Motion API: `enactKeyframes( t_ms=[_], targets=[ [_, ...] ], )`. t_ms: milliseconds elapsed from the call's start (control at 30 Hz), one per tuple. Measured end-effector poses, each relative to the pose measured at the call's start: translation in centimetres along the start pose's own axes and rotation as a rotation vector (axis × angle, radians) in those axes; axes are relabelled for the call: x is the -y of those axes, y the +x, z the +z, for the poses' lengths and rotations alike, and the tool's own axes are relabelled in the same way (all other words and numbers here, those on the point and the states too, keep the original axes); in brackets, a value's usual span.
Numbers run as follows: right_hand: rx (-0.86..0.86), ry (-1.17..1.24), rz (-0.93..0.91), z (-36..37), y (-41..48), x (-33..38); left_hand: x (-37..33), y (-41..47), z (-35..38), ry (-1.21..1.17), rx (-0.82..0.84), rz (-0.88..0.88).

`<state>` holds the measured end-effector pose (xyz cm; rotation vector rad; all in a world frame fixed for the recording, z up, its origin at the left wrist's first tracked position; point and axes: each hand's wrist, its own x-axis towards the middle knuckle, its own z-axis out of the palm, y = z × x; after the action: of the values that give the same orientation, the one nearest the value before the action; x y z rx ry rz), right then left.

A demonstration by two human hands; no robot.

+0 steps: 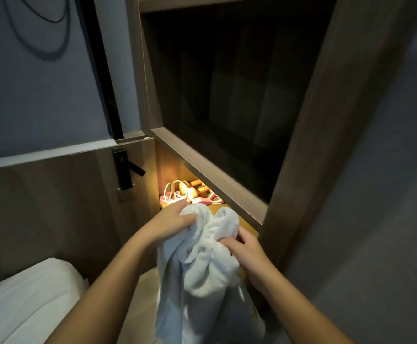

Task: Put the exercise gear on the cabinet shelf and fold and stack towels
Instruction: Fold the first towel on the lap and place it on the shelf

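A crumpled white towel (207,264) hangs in front of me, bunched at the top and trailing down past the frame's lower edge. My left hand (171,219) grips its upper left fold. My right hand (242,247) pinches the bunched cloth on the right side. Behind the towel, a lit cabinet shelf (167,207) holds exercise gear (190,193): pink bands, a white cord and small dumbbells, partly hidden by the towel and the wooden board above.
A thick wooden shelf board (210,175) juts out above the lit shelf, with a dark cabinet compartment (227,95) over it. A bed with white bedding (28,299) lies lower left. A black door handle (125,170) sits on the wooden panel at left.
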<state>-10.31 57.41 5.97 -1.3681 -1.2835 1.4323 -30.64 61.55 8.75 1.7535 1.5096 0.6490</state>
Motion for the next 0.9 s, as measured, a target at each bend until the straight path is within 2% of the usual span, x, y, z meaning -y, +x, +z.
enactKeyframes(
  t_ms=[233, 433, 633, 767, 900],
  targets=[
    [-0.061, -0.050, 0.013, 5.1, 8.0, -0.2, 5.0, 7.8, -6.7, 0.128, 0.231, 0.036],
    [-0.251, 0.047, 0.066, 10.4, 12.9, 0.0, 8.0, 14.1, -11.2, 0.205, 0.462, 0.150],
    [-0.388, 0.075, 0.067, 15.2, 13.3, -0.8, 10.8, 16.6, -13.6, 0.224, 0.669, 0.262],
    [-0.434, 0.081, 0.051, 17.9, 13.2, -2.7, 13.7, 16.6, -13.6, 0.220, 0.703, 0.349],
    [-0.460, 0.005, 0.049, 21.0, 13.9, -6.6, 19.9, 16.1, -12.0, 0.114, 0.686, 0.364]
  ],
)
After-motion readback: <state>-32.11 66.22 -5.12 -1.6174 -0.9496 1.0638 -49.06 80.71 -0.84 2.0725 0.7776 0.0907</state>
